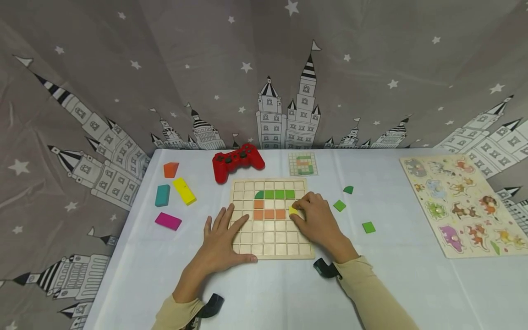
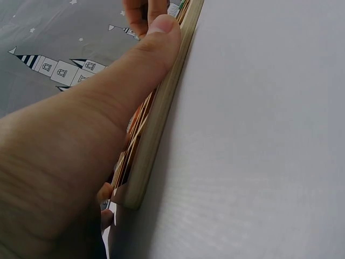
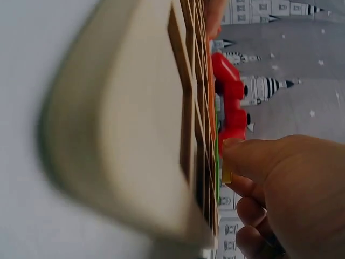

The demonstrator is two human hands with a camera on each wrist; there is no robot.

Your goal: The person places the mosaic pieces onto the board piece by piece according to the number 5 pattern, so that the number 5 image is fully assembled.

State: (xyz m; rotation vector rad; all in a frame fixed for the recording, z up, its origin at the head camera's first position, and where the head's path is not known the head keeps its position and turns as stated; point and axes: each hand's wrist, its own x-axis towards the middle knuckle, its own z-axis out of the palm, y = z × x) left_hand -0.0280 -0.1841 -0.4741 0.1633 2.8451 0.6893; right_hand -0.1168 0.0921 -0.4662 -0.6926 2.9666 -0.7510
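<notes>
Pinching yellow tile [image 1: 293, 210] over grid board [image 1: 270, 250], right hand [image 1: 315, 220]; left hand [image 1: 220, 240] flat on board edge.

White table [image 1: 392, 284], grid board [image 1: 270, 250], red controller [image 1: 237, 161], animal puzzle [image 1: 464, 204]

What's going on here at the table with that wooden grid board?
A person is filling a wooden grid board with coloured tiles. The left hand rests flat on the board's near left corner. The right hand pinches a yellow tile at the end of a row of orange tiles, below a row of green tiles. Spare green tiles lie to the right.
</notes>
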